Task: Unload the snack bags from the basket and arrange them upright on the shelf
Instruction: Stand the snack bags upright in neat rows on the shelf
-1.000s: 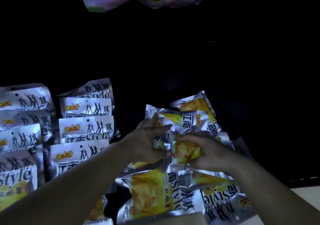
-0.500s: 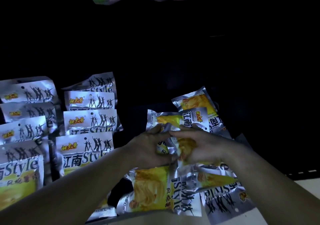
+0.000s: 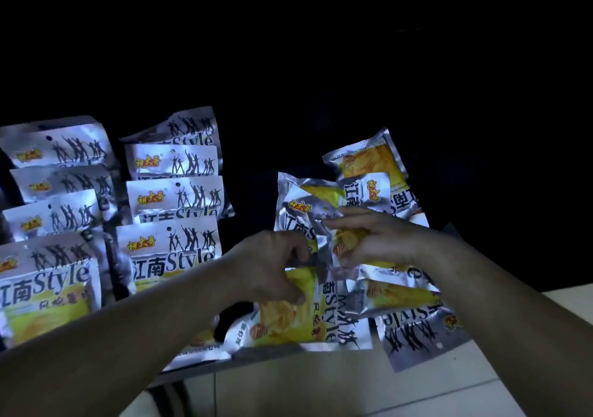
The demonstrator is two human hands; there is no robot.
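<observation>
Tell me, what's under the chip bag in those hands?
Under the held chip bag, gripped by the left hand and right hand, other silver-and-yellow chip bags lie flat in a jumble. Whatever lies beneath them is covered.

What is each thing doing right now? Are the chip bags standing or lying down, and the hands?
Standing bags, upright in two rows on the left.
Loose bags, lying flat in a jumbled pile.
Held bag, gripped between both hands.
Left hand, pinches the held bag's edge.
Right hand, curled round the held bag.
</observation>
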